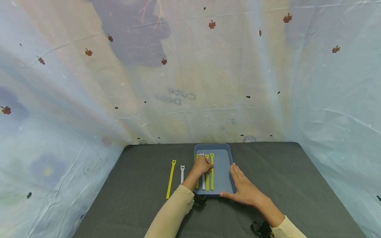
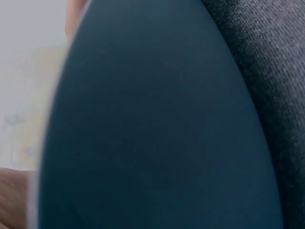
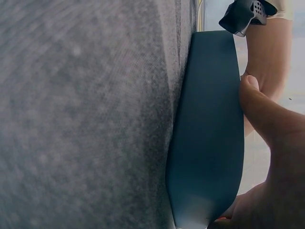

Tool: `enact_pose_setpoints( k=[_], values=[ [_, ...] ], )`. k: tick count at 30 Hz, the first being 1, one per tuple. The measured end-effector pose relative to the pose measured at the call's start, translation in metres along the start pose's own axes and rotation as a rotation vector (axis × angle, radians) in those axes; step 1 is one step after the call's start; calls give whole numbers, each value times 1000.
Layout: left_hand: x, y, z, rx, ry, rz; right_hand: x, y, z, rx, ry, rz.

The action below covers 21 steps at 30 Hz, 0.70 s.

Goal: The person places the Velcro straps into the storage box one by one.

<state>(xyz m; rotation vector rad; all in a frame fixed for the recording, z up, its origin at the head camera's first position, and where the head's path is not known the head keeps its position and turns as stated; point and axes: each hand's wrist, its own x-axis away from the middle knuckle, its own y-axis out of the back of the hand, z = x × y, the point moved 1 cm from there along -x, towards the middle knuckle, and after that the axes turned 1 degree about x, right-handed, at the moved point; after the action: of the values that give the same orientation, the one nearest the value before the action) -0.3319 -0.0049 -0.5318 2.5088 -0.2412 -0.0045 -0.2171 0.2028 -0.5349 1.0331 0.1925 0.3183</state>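
Observation:
A blue-grey rectangular tray (image 1: 223, 172) holds several slotted-head cable ties lying lengthwise side by side, yellow ones and a white cable tie (image 1: 203, 183). My left hand (image 1: 202, 164) reaches over its left half with fingers bent down, thumb and fingertips pinching at the rightmost yellow cable tie (image 1: 212, 181). The palm covers parts of the other ties. My right hand (image 1: 245, 189) rests against the tray's near right corner, fingers straight along the right side and thumb at the front rim. In the right wrist view that thumb (image 3: 255, 95) touches the tray wall (image 3: 207, 129).
Left of the tray, another yellow cable tie (image 1: 171, 180) and a white one (image 1: 182, 173) lie on the dark grey cloth (image 1: 143, 185). A patterned curtain (image 1: 190, 72) rises behind the table and along both sides. The tray's outer wall (image 2: 157, 119) fills most of the left wrist view.

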Motion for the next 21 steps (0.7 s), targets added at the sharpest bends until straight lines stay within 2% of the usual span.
enact_pose_setpoints(
  k=[6, 15, 21],
  values=[
    [-1, 1, 1, -4, -19, 3, 0, 1, 2, 0, 0, 1],
    [-3, 1, 3, 22, 12, 6, -1, 1, 1, 2, 2, 2],
    [-5, 1, 2, 47, -1, 6, 0, 0, 1, 5, -8, 3]
  ],
)
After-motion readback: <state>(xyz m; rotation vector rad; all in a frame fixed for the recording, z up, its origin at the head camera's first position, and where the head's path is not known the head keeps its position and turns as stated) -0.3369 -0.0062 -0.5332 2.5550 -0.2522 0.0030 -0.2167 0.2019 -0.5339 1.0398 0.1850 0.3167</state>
